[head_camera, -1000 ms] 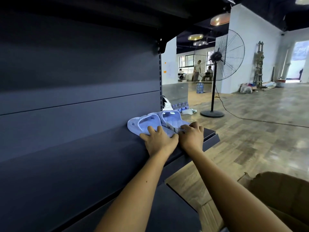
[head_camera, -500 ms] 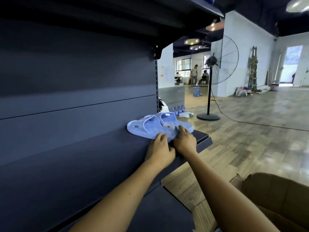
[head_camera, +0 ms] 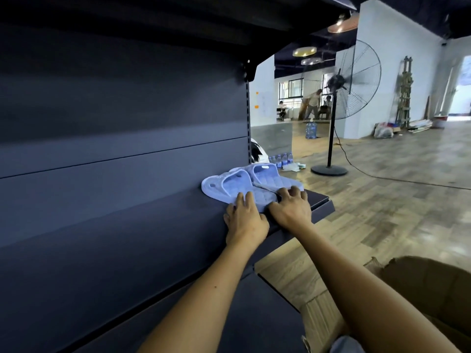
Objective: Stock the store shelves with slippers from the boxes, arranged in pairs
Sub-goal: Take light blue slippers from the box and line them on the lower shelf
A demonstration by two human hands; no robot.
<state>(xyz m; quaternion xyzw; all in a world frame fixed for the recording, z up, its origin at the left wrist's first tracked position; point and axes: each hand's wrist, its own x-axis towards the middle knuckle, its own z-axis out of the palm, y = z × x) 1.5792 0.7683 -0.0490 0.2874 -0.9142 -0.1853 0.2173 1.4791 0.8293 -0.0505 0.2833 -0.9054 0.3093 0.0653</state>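
Observation:
Two light blue slippers lie side by side near the right end of the dark shelf (head_camera: 127, 238), toes pointing away from me. My left hand (head_camera: 246, 220) rests on the heel of the left slipper (head_camera: 229, 186), fingers laid flat over its quilted footbed. My right hand (head_camera: 291, 210) lies over the heel of the right slipper (head_camera: 265, 175), fingers bent with the tips pressing down on it. That heel is hidden under the hand. A dark tag shows between the two slippers.
A shelf board hangs close above and a lower shelf (head_camera: 254, 322) juts out below. An open cardboard box (head_camera: 420, 284) stands on the wooden floor at my lower right. A standing fan (head_camera: 331, 138) and water bottles are further off, with people in the far room.
Both hands stay on the slipper heels. My right hand's fingers have spread across the right slipper's heel, and the pair has shifted slightly on the shelf.

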